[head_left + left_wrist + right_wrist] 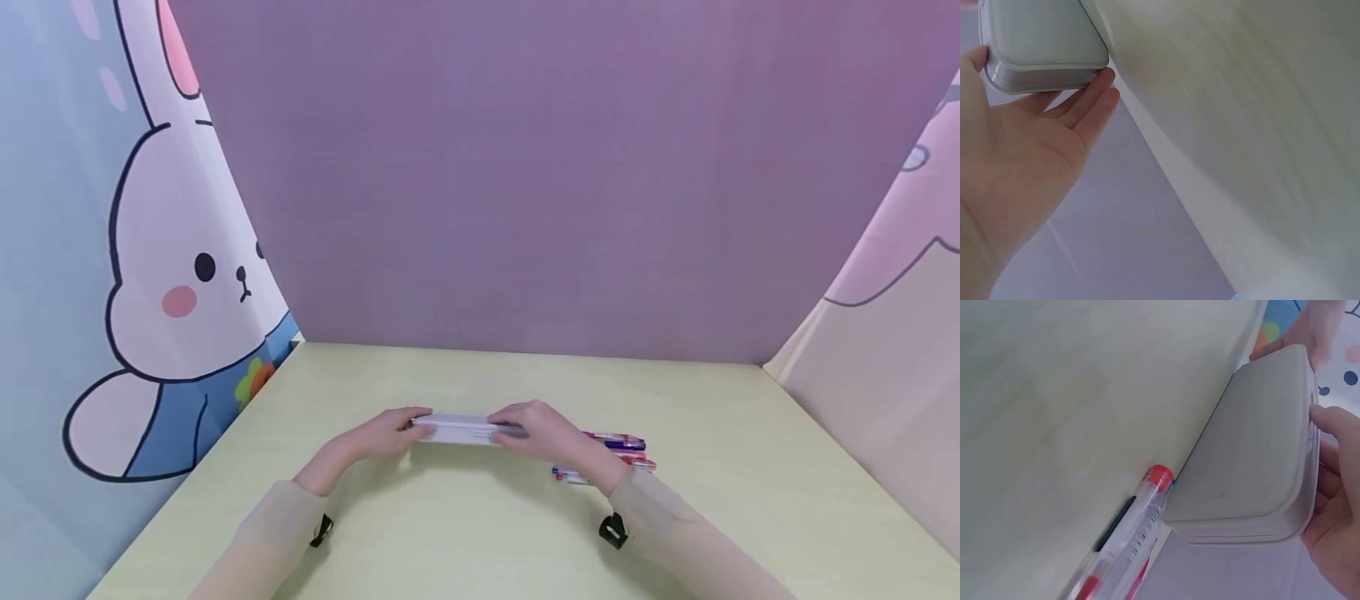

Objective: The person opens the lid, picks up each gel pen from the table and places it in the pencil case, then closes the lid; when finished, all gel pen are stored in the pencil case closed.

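A long white pencil case with rounded corners is held crosswise between both hands. My left hand grips its left end, thumb on the near side and fingers on the far side. At the other end, my right hand grips it the same way. The case looks closed in the right wrist view, where its smooth face shows. Several pens with red and blue parts lie on the table beyond the right forearm. Clear-barrelled pens also appear near the case's end in the right wrist view.
The pale yellow table spreads around the hands. A purple cloth hangs behind it. A rabbit-print curtain borders the left side, and a pink and cream curtain the right. Dark straps hang under the sleeves.
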Available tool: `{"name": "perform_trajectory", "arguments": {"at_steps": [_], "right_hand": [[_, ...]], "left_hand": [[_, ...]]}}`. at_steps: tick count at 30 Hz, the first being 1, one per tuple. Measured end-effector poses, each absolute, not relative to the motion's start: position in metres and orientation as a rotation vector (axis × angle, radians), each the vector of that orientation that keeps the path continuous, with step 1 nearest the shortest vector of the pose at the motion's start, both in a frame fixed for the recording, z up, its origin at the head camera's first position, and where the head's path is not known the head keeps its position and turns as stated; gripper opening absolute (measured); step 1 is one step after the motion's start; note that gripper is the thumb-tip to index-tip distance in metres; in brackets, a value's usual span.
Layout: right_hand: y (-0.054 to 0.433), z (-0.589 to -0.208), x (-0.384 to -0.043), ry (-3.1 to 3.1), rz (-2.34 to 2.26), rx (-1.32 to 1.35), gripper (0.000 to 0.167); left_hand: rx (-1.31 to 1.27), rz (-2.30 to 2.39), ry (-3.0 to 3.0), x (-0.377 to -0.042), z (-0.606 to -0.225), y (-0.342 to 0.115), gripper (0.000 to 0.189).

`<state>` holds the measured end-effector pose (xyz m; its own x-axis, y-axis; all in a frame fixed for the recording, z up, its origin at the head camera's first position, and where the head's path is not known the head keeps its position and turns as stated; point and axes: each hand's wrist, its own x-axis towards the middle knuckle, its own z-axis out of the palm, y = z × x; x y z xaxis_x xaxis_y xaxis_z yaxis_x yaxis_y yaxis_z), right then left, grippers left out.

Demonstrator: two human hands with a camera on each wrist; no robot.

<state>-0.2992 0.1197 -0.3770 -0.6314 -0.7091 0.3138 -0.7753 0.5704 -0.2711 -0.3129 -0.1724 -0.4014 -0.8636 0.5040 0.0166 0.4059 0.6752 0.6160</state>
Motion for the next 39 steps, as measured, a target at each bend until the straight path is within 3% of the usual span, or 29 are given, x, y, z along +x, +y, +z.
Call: {"name": "perform_trajectory", "arguments": {"at_steps": [8,14,24,28,39], "right_hand": [[0.117,-0.376,-0.303,-2.511,0.47,1.321,0.03],[0.115,-0.379,-0.306,-2.263,0.134,1.43,0.026],[0.113,-0.386,-0.307,-2.035,-0.133,1.387,0.027],[0.117,-0.387,-0.306,-2.106,-0.053,1.386,0.029],[0.132,-0.373,-0.318,-2.262,0.501,1.272,0.015]], "left_hand": [[0.715,0.946,2.745,-0.313,-0.402,-0.171,0.057],[0.686,0.976,2.728,-0.314,-0.401,-0.173,0.059],[0.746,0.954,2.755,-0.317,-0.404,-0.172,0.06],[0.761,0.959,2.738,-0.314,-0.403,-0.173,0.062],[0.636,1.158,2.607,-0.312,-0.402,-0.171,0.096]]}}
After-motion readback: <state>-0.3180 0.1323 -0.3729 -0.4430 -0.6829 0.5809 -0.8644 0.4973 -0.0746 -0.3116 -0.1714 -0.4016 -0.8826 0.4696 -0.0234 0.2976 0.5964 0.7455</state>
